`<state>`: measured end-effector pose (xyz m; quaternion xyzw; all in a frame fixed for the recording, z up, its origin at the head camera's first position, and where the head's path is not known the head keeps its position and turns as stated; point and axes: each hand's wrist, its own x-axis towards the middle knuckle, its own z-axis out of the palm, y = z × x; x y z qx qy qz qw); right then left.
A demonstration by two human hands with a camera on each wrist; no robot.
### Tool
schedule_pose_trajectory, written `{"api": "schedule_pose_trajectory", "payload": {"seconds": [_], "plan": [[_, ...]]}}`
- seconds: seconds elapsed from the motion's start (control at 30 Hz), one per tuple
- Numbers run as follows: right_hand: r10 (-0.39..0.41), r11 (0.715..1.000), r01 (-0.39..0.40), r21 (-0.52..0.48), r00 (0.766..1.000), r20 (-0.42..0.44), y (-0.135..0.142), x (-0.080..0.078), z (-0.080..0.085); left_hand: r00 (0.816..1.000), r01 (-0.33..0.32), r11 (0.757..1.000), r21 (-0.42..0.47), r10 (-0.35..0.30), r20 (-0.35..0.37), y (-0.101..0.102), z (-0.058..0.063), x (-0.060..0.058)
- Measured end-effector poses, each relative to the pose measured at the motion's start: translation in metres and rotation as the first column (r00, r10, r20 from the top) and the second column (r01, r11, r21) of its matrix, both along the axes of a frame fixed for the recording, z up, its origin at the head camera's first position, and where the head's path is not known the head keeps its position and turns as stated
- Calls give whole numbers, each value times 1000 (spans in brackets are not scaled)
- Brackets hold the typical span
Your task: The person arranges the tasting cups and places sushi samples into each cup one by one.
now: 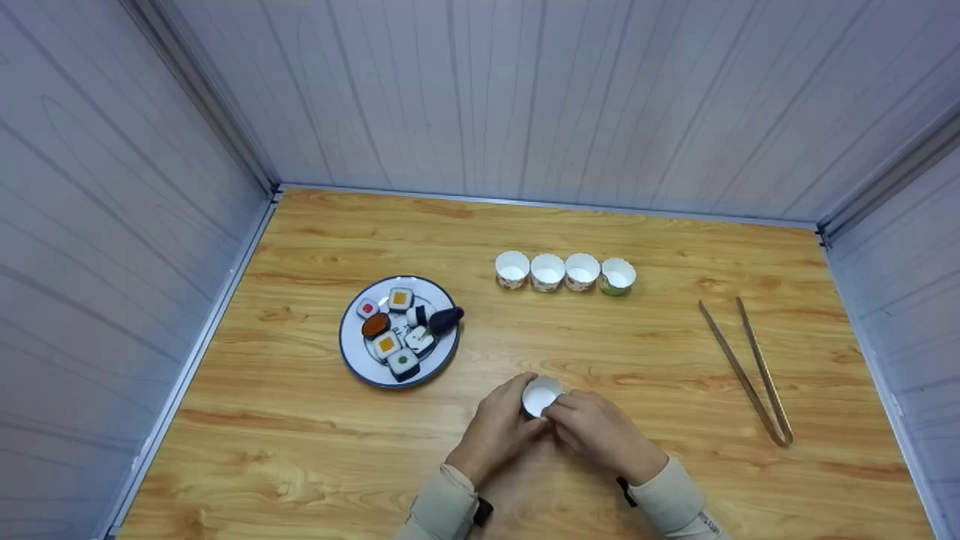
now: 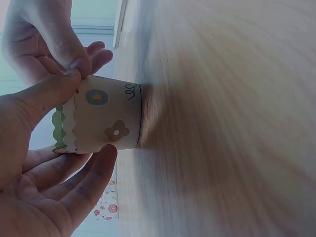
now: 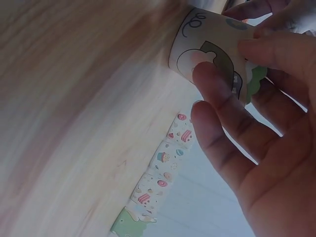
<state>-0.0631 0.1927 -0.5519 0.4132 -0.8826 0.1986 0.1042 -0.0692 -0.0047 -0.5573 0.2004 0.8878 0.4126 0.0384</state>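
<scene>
Near the front of the table, both hands are on a small paper baking cup (image 1: 541,397). Its pale side carries a star and a flower print, seen in the left wrist view; a green and a white scalloped edge show at its mouth, one inside the other. My left hand (image 1: 495,424) holds it from the left, thumb on one side and fingers round the other. From the right, my right hand (image 1: 600,431) pinches the rim; its other fingers lie along the printed side in the right wrist view. The cup's base is close to the tabletop.
Several similar cups (image 1: 548,271) stand in a row farther back, the rightmost one green. To the left lies a blue-rimmed plate (image 1: 349,341) with sushi-like pieces and a dark purple eggplant-shaped piece (image 1: 445,321). Metal tongs (image 1: 738,370) lie at the right. Pale panels wall the table.
</scene>
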Motion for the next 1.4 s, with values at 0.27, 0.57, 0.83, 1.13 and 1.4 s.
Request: {"api": "schedule_pose_trajectory", "payload": {"seconds": [0.27,0.57,0.83,1.13,1.4], "plan": [[-3,1000,3,7,1000,6,1,0,1,1000,-1,1000,16,2,-22,1,-1,0],[1,1000,-1,-30,1000,-12,1,1,1,999,-4,1000,10,4,-37,0,-1,0],[-14,1000,13,-28,1000,-19,0,0,1,1000,5,1000,-11,-5,17,0,2,-1],[-28,998,26,-51,998,-49,1,1,6,1000,3,1000,-2,-3,4,-1,2,-1],[-8,996,6,-90,1000,-20,6,-1,19,1000,9,1000,14,-9,1,-1,1,-2]]}}
